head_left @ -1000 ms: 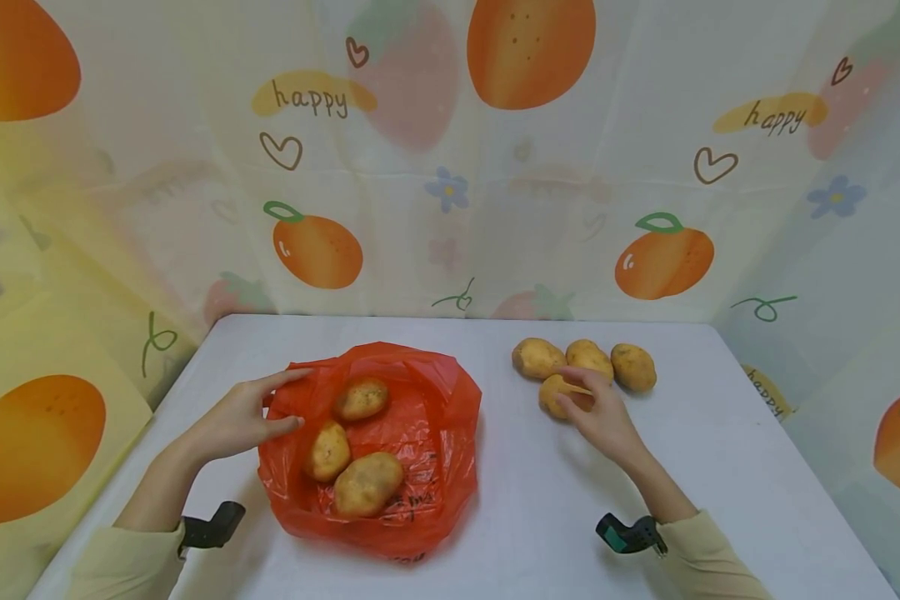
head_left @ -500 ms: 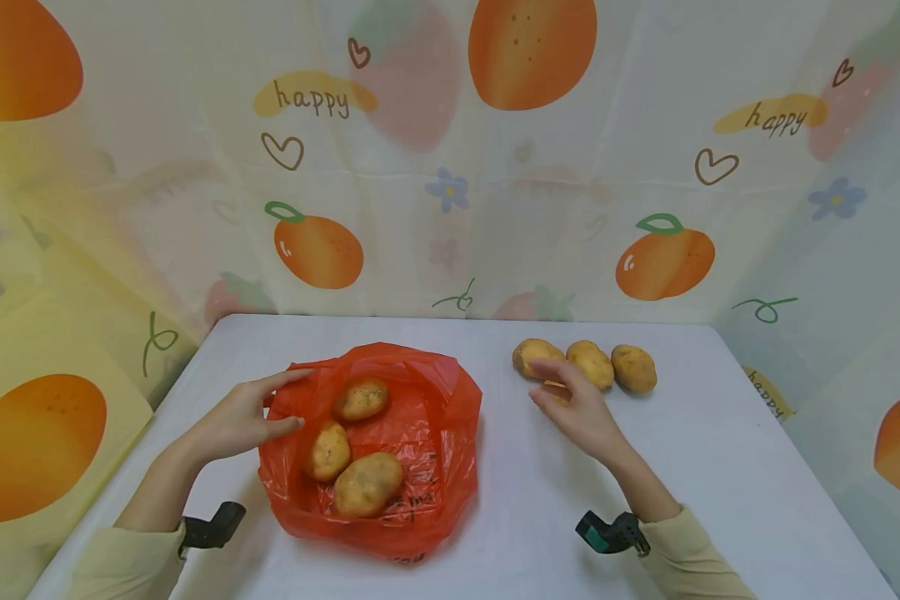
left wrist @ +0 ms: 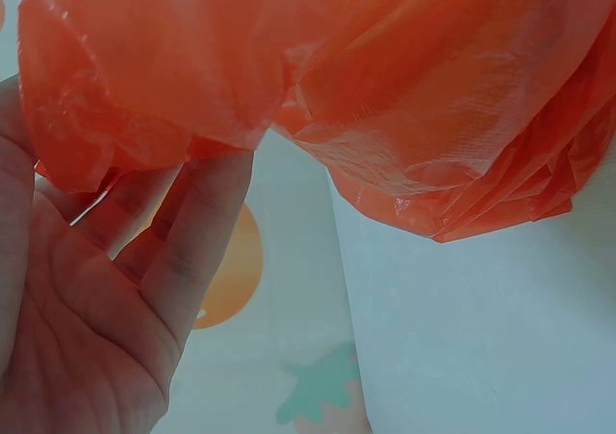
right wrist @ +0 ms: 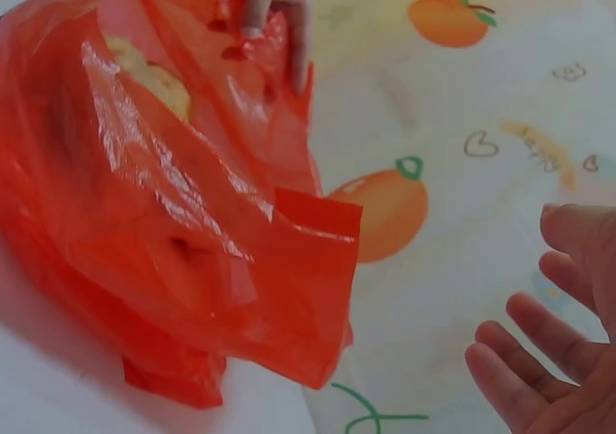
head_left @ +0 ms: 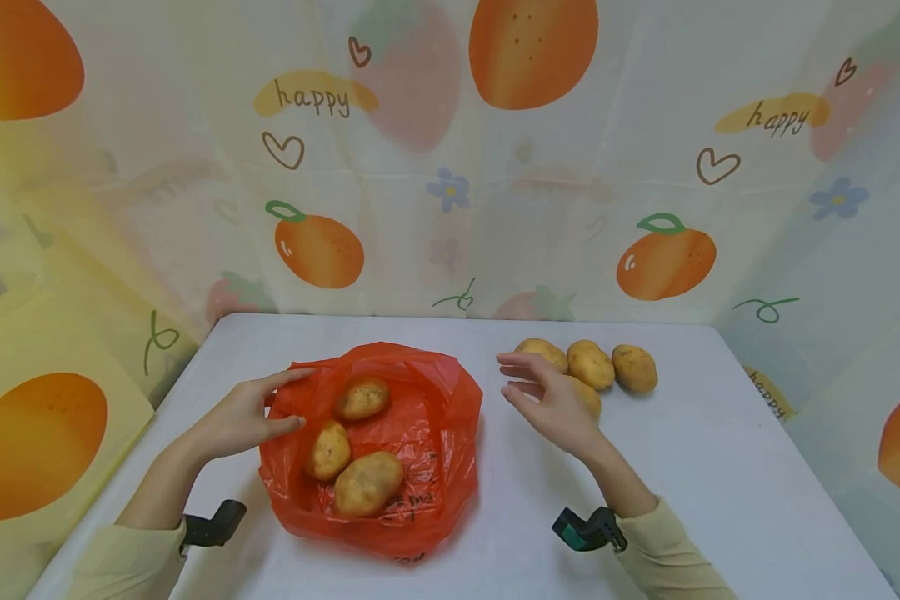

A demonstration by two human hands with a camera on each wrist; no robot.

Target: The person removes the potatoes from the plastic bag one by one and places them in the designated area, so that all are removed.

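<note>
A red plastic bag [head_left: 457,467] lies spread with its mouth up, three potatoes [head_left: 368,484] inside. At its left rim my left hand [head_left: 232,421] grips the plastic between thumb and fingers; in the left wrist view the fingers [left wrist: 183,232] go up behind the film. My right hand [head_left: 555,408] hovers to the right of the bag with spread fingers, empty, partly in front of a group of potatoes [head_left: 590,365]. One potato [head_left: 589,398] shows just behind that hand. The right wrist view has the right hand [right wrist: 558,347] apart from the bag [right wrist: 192,261].
Three potatoes stand in a row at the back right of the white table [head_left: 690,467], the rightmost [head_left: 634,369] near the back edge. A printed cloth [head_left: 525,225] with fruit and hearts hangs behind the table and along both sides.
My right hand has moved left, away from the front potato, which now lies a little further right. My left hand and the bag have stayed in place.
</note>
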